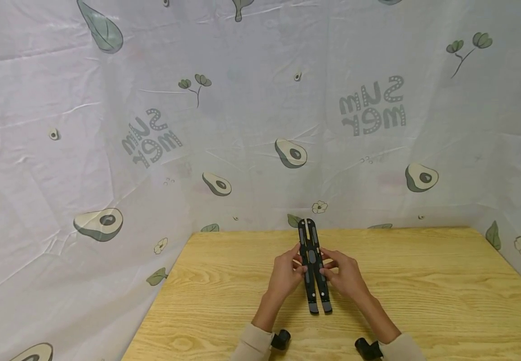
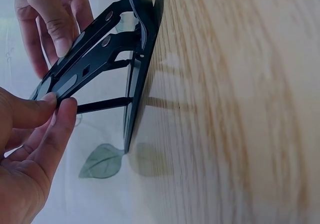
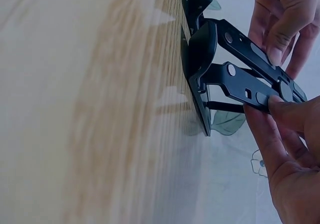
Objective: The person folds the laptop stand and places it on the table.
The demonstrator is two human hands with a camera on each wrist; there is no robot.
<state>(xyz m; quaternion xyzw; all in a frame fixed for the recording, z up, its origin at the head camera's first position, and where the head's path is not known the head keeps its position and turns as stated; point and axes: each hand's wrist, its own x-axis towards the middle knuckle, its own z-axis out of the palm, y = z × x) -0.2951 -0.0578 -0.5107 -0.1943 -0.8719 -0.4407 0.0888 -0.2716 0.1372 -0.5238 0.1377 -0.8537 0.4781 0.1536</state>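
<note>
A black folding laptop stand (image 1: 312, 256) with grey pads stands on the table, its two long arms close together and its front lips toward me. In the left wrist view the stand's arms (image 2: 75, 77) slope up from a base that rests on the wood, with thin struts between. My left hand (image 1: 286, 271) pinches the left arm between thumb and fingers. On the other side my right hand (image 1: 342, 271) pinches the right arm the same way. The right wrist view shows the right thumb on top of the stand (image 3: 240, 82) and fingers beneath; some fingertips are hidden.
The light wooden table (image 1: 224, 301) spreads out on both sides of the stand. Behind it and along the sides hangs a pale sheet (image 1: 242, 115) printed with avocados and leaves. Black wrist devices (image 1: 281, 340) sit at both sleeve cuffs.
</note>
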